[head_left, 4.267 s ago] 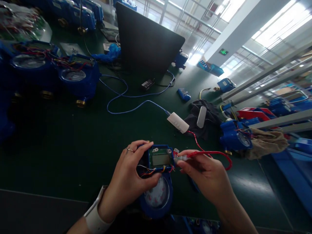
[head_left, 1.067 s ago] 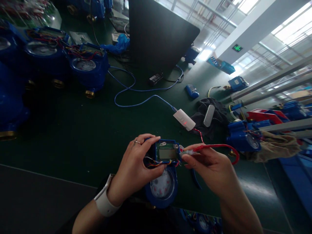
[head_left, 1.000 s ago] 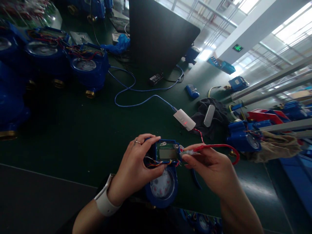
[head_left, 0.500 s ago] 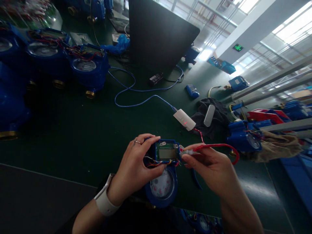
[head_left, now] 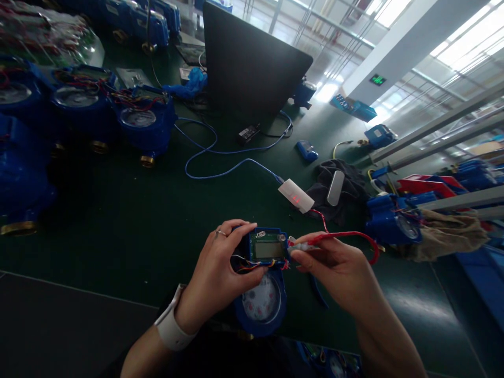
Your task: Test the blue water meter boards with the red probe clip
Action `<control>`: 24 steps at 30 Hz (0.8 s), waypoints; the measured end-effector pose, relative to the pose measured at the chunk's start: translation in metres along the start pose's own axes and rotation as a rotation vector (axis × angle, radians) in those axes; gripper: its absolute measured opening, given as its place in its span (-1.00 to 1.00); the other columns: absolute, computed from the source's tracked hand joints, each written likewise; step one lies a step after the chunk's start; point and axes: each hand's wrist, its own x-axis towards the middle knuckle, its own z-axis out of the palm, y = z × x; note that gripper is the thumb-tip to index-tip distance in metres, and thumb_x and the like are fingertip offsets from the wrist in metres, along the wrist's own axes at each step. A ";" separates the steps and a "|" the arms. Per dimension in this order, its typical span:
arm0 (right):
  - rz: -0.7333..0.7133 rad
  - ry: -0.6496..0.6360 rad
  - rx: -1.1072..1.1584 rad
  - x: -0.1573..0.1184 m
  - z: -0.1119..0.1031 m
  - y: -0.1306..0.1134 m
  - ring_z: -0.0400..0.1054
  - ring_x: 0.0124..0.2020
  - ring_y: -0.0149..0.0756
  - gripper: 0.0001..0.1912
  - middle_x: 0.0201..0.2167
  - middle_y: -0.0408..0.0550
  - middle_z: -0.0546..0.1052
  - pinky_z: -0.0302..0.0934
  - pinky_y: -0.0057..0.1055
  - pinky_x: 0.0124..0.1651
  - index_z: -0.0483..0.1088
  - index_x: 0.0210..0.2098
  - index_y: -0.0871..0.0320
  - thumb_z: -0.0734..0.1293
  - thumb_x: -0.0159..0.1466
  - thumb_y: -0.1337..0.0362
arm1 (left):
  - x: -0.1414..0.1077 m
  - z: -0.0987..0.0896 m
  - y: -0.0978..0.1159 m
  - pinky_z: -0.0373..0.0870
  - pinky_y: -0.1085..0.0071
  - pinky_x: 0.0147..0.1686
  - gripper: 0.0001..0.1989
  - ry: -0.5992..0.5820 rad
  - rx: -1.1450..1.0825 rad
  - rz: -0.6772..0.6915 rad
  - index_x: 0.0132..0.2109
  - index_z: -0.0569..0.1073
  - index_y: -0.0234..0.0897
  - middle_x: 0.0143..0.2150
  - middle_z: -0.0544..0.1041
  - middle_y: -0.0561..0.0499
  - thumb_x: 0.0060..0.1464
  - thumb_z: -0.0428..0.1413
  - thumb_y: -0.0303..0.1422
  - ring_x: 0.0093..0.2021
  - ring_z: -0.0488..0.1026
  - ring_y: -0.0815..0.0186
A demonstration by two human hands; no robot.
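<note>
At the green tabletop (head_left: pixel 137 231), our left hand (head_left: pixel 216 265) is gripping a blue round-dialled meter (head_left: pixel 264 291), our right hand (head_left: pixel 336 262) pinching a red-cabled translucent connector (head_left: pixel 301 247) alongside; we're apparently linking them, next needing steadiness.

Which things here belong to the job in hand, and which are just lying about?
Job, apparently:
- meter, in left hand
- connector, in right hand
- red cable
- blue cable
- white box, cables at both ends

Lying about, apparently:
- dark cloth
- silver bar, on dark cloth
- tan cloth
</note>
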 end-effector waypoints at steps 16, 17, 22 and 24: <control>-0.025 -0.036 -0.037 -0.001 0.000 0.003 0.53 -0.49 -0.31 -0.80 -0.44 -0.10 0.60 0.48 -0.48 -0.45 0.50 -0.27 0.13 0.43 0.23 0.12 | 0.001 0.002 -0.002 0.31 0.05 0.11 -0.43 0.021 0.016 0.009 0.17 0.36 -0.16 0.16 0.37 -0.12 -0.01 0.26 -0.33 0.13 0.35 0.05; -0.029 -0.037 -0.039 -0.001 0.000 0.003 0.53 -0.49 -0.31 -0.80 -0.43 -0.10 0.60 0.48 -0.47 -0.45 0.49 -0.27 0.12 0.42 0.23 0.12 | 0.001 0.002 -0.003 0.32 0.06 0.10 -0.43 0.023 0.015 0.010 0.16 0.36 -0.16 0.16 0.37 -0.11 -0.01 0.27 -0.33 0.13 0.35 0.05; -0.088 -0.019 -0.087 -0.003 0.000 0.002 0.55 -0.46 -0.32 -0.86 -0.42 -0.12 0.62 0.48 -0.51 -0.41 0.50 -0.25 0.10 0.43 0.23 0.19 | -0.001 0.001 -0.001 0.34 0.07 0.09 -0.42 0.012 -0.002 -0.006 0.18 0.35 -0.15 0.17 0.36 -0.11 -0.01 0.27 -0.32 0.12 0.35 0.06; -0.105 -0.004 -0.106 -0.005 -0.001 0.001 0.56 -0.45 -0.30 -0.86 -0.40 -0.11 0.63 0.49 -0.51 -0.42 0.50 -0.26 0.11 0.44 0.22 0.20 | -0.001 0.001 -0.001 0.33 0.07 0.09 -0.41 0.009 0.004 -0.012 0.19 0.35 -0.16 0.17 0.36 -0.11 -0.02 0.27 -0.32 0.12 0.35 0.05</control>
